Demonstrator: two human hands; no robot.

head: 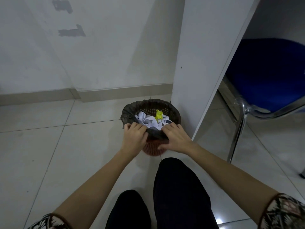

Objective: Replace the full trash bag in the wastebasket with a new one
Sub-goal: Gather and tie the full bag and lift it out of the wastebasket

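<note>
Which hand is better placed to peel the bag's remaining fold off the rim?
Probably left: the left hand grips the trash bag beside its left-side fold over the wastebasket rim; the right hand is farther.

blue chair (pixel 267 75) at right, beside white desk panel (pixel 198 55) | pale tiled floor (pixel 49 146) | marked wall (pixel 99 47) | beige baseboard (pixel 115 92)
</note>
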